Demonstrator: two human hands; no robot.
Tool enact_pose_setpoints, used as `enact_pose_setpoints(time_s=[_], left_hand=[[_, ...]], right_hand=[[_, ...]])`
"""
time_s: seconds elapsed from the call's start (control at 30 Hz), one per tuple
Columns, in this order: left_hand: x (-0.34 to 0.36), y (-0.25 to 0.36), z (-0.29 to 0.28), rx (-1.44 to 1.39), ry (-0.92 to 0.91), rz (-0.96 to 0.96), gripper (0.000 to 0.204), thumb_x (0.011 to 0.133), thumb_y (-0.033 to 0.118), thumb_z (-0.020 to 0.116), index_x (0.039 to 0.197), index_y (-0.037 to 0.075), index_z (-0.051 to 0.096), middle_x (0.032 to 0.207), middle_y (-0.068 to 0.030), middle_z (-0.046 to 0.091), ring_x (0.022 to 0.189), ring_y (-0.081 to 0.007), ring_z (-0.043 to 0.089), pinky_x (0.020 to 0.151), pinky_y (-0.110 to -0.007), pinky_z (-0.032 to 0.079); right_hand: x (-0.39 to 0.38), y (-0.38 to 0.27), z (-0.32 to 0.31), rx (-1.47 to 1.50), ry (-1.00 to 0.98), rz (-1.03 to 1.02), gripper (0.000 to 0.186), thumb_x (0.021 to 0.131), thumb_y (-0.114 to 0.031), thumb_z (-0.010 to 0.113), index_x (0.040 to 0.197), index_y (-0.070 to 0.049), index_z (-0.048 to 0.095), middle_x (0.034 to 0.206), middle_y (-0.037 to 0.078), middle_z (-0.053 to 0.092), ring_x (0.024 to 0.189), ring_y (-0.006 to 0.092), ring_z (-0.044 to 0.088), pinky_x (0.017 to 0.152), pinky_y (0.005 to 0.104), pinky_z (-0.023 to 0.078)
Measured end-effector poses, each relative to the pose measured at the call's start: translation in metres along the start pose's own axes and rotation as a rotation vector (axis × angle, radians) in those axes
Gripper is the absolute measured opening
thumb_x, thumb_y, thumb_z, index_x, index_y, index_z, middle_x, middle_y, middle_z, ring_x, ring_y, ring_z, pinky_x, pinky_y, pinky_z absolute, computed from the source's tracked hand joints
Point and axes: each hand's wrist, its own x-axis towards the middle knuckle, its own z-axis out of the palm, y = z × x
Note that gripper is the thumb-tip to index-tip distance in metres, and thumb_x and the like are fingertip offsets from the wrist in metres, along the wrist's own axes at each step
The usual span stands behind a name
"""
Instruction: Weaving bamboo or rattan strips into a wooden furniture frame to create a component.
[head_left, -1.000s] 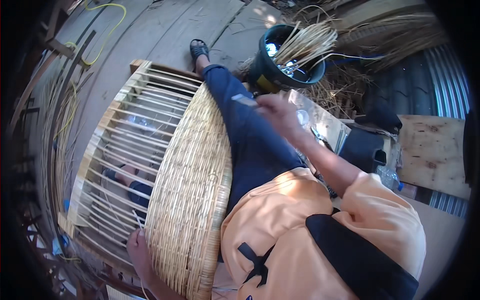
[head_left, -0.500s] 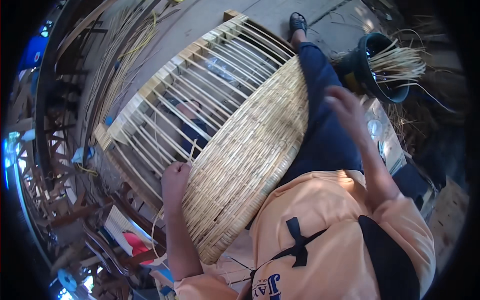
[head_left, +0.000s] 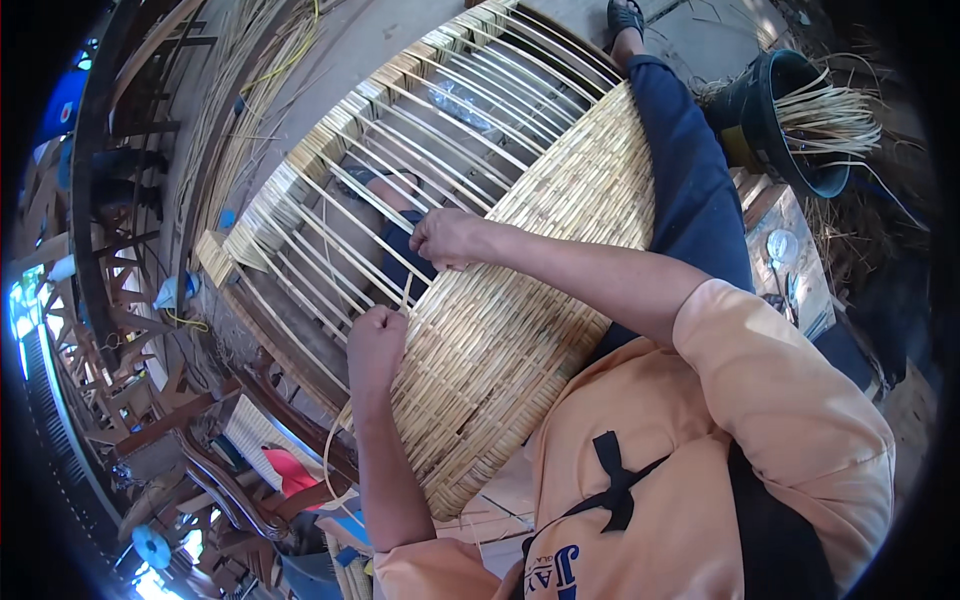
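Observation:
A wooden frame (head_left: 285, 182) holds a row of pale cane strands (head_left: 330, 225) stretched across it. Its near part is a dense woven cane panel (head_left: 520, 290), resting against my lap. My left hand (head_left: 378, 345) is closed at the panel's left edge, pinching a thin cane strip (head_left: 407, 290) whose short end sticks up. A loose length of strip loops below the left forearm. My right hand (head_left: 447, 240) is closed over the boundary between weaving and bare strands, fingertips pinched together; what they hold, if anything, is hidden.
A dark bucket (head_left: 765, 130) full of cane strips stands at the far right. Beside my leg, a board (head_left: 790, 235) carries a clear round container (head_left: 781, 246). Long cane strips (head_left: 260, 110) lie on the floor at the far left. Dark wooden furniture parts (head_left: 205, 460) crowd the left side.
My right hand has come in from the right, across the panel to the bare strands, and its fingers have closed. My left hand stays closed at the panel's edge. The view has shifted slightly.

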Motion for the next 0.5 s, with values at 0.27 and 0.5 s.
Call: enact_pose_setpoints(time_s=[0.27, 0.5], left_hand=[[0.007, -0.012, -0.002, -0.088, -0.135, 0.015, 0.029, 0.085, 0.024, 0.055, 0.079, -0.005, 0.058, 0.058, -0.0110, 0.049, 0.053, -0.0170, 0.045, 0.054, -0.035, 0.038], [0.010, -0.009, 0.001, 0.057, -0.092, 0.018, 0.036, 0.086, 0.030, 0.049, 0.081, -0.004, 0.056, 0.074, -0.0246, 0.055, 0.068, -0.0372, 0.053, 0.067, -0.042, 0.041]], right_hand=[[0.003, -0.016, 0.002, -0.244, -0.173, 0.156, 0.019, 0.081, -0.013, 0.054, 0.094, -0.007, 0.067, 0.059, 0.004, 0.059, 0.045, 0.0137, 0.053, 0.041, 0.0283, 0.044], [0.000, -0.026, 0.008, -0.446, -0.111, 0.144, 0.015, 0.076, -0.009, 0.055, 0.068, -0.003, 0.065, 0.057, 0.009, 0.061, 0.050, 0.0201, 0.060, 0.046, 0.0311, 0.048]])
